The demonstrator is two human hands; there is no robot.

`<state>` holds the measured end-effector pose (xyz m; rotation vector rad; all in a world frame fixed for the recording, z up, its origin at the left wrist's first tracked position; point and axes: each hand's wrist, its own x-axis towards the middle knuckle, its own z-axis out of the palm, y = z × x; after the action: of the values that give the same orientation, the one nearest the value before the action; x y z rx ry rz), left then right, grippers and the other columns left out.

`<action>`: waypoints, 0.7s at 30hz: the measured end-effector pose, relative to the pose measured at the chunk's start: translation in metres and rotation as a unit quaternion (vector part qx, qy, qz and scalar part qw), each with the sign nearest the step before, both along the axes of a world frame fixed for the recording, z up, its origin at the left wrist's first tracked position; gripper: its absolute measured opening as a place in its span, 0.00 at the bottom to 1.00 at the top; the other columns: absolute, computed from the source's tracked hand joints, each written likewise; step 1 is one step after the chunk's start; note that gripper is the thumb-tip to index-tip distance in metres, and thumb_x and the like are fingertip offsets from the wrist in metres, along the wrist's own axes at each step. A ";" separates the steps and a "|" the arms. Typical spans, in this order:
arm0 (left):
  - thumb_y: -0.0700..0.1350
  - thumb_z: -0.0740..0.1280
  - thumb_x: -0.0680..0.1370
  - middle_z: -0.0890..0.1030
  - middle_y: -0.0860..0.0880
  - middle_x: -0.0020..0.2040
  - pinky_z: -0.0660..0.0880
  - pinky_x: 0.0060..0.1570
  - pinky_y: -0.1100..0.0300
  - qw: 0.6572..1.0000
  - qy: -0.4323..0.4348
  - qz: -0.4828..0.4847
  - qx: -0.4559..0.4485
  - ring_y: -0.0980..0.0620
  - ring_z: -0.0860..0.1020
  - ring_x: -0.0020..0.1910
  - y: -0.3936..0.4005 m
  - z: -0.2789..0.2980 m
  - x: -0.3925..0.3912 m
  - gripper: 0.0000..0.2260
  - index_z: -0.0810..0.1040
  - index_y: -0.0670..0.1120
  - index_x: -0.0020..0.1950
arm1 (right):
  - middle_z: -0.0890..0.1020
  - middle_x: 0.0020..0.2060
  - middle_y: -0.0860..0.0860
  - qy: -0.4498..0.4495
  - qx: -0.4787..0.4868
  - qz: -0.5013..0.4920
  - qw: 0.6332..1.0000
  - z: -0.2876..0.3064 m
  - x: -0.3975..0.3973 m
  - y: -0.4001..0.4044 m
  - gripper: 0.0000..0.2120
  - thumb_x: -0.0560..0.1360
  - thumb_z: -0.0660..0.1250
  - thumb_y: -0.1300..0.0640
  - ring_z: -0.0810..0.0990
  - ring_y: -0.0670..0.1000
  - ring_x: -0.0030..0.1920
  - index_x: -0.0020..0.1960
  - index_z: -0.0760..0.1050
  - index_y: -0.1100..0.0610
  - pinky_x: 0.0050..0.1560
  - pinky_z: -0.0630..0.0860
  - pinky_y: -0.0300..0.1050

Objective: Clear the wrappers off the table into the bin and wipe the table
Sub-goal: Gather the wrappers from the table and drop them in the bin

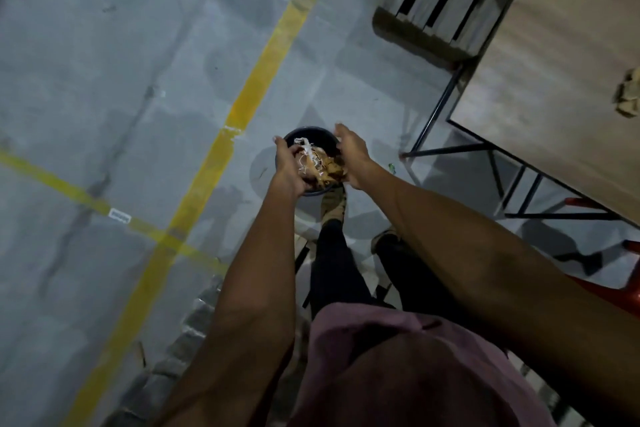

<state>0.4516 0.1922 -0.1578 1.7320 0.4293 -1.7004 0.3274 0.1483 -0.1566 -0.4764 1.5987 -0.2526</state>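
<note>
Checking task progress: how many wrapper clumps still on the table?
1: a crumpled wrapper clump at the right frame edge on the table. Most of the table is out of view, so more may be hidden.

Yellow floor lines (263,69) cross grey concrete; a slatted chair (446,0) stands nearby.

Mauve shirt (398,340) (bare forearms); dark trousers (332,270)
</note>
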 end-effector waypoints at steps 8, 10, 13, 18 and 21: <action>0.71 0.41 0.80 0.60 0.41 0.81 0.59 0.71 0.31 0.999 -0.006 0.052 -0.001 0.37 0.62 0.78 0.002 0.017 0.003 0.36 0.54 0.52 0.83 | 0.74 0.57 0.51 0.006 -0.007 -0.016 1.000 0.001 0.003 -0.001 0.23 0.81 0.60 0.37 0.76 0.57 0.58 0.70 0.71 0.50 0.63 0.77 0.64; 0.72 0.41 0.80 0.60 0.41 0.81 0.60 0.71 0.31 0.999 -0.004 0.043 0.005 0.37 0.62 0.78 0.001 0.013 0.001 0.37 0.53 0.52 0.83 | 0.74 0.57 0.51 0.001 -0.019 -0.026 0.999 0.003 0.000 -0.001 0.24 0.82 0.60 0.39 0.76 0.56 0.57 0.72 0.70 0.51 0.62 0.77 0.62; 0.75 0.44 0.78 0.60 0.42 0.81 0.62 0.70 0.31 0.999 -0.019 0.038 0.020 0.38 0.63 0.78 -0.003 0.002 -0.003 0.42 0.55 0.49 0.83 | 0.73 0.60 0.51 0.000 -0.020 -0.049 0.999 0.002 -0.006 -0.004 0.25 0.83 0.60 0.40 0.76 0.55 0.59 0.74 0.69 0.53 0.57 0.78 0.58; 0.74 0.46 0.78 0.66 0.43 0.78 0.69 0.70 0.37 0.999 -0.053 -0.002 0.000 0.38 0.68 0.75 0.001 -0.007 -0.023 0.41 0.59 0.49 0.82 | 0.77 0.52 0.50 0.016 -0.023 -0.075 0.997 0.008 -0.024 -0.001 0.17 0.83 0.61 0.43 0.79 0.55 0.57 0.65 0.72 0.52 0.59 0.81 0.57; 0.80 0.49 0.69 0.72 0.45 0.74 0.75 0.64 0.38 0.995 -0.093 -0.046 -0.011 0.40 0.74 0.68 0.000 -0.074 -0.033 0.47 0.67 0.51 0.78 | 0.79 0.48 0.51 0.032 -0.061 -0.063 0.996 0.024 -0.037 0.001 0.10 0.83 0.64 0.50 0.80 0.53 0.48 0.62 0.75 0.53 0.50 0.81 0.52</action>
<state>0.4188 0.1923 -0.2316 1.8984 0.2485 -1.5821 0.2903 0.1490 -0.1330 -0.4810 1.6847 -0.4368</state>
